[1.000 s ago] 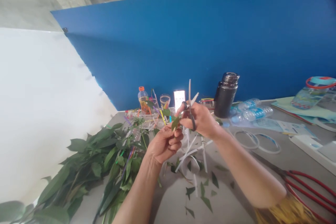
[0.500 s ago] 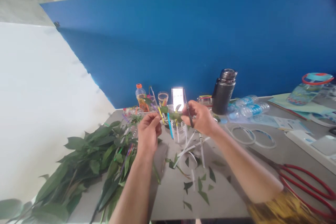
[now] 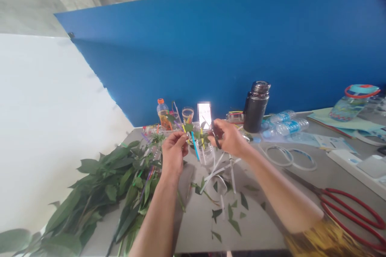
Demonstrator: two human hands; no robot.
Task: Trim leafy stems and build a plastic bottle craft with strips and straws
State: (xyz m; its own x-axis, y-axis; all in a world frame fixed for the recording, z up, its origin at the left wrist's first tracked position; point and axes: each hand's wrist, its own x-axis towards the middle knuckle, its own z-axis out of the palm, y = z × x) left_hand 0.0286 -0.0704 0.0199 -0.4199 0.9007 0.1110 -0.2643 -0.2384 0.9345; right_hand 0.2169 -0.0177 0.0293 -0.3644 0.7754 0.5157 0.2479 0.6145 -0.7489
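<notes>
Left hand (image 3: pixel 173 148) and right hand (image 3: pixel 229 138) with scissors (image 3: pixel 216 139) flank a green leaf (image 3: pixel 189 127).

Leafy branches (image 3: pixel 102 192) lie on the left of the bench (image 3: pixel 256 237), cut leaves (image 3: pixel 235 227) lie at its front middle, and large scissors (image 3: pixel 346 192) lie on the right. At the back, a flask (image 3: pixel 256 108) stands just left of plastic water bottles (image 3: pixel 286 122), before a board (image 3: pixel 211 48).

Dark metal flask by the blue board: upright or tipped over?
Upright: the dark metal flask stands on its base on the grey table, its silver cap on top, in front of the blue board.
</notes>
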